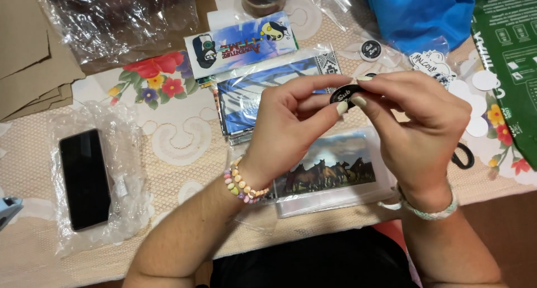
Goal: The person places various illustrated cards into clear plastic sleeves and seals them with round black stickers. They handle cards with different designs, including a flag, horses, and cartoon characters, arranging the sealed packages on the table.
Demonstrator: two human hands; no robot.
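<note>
My left hand [288, 128] and my right hand [417, 125] meet above the table, and both pinch a small round black sticker [342, 94] with white lettering between thumbs and fingertips. A bead bracelet circles my left wrist and a pale woven band my right. Below the hands lies a clear sleeve holding a picture of horses [330, 173]. Behind them sits a stack of blue printed cards in plastic [251, 95], and further back a cartoon-printed card [240, 47].
A black phone [84, 179] rests on bubble wrap at the left. Brown cardboard [28, 53] and crumpled clear plastic [123, 19] lie at the back left. A blue plastic bag [419, 13], a green box [509, 58], round stickers [370, 49] and white paper circles [475, 106] crowd the right.
</note>
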